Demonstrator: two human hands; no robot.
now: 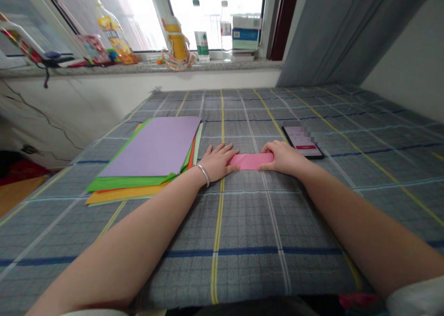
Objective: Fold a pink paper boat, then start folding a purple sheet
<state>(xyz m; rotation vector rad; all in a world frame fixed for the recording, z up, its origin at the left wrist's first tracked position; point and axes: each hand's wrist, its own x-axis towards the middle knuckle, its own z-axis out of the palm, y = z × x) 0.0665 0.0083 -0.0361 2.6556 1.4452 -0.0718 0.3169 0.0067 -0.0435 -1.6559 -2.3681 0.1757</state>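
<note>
A pink strip of folded paper [251, 161] lies flat on the plaid cloth, its long side running left to right. My left hand [218, 162], with a silver bangle at the wrist, rests on the strip's left end, fingers spread and thumb along the near edge. At the right end, my right hand [282, 158] pinches the paper, with its thumb at the near corner and curled fingers at the far side. Both ends of the strip are partly hidden under the hands.
Left of my hands is a stack of coloured paper with a purple sheet [152, 147] on top. A phone [302, 141] lies just beyond my right hand. Bottles, a yellow cup [177, 43] and boxes [245, 34] line the windowsill [138, 69]. A grey curtain [333, 34] hangs at the right.
</note>
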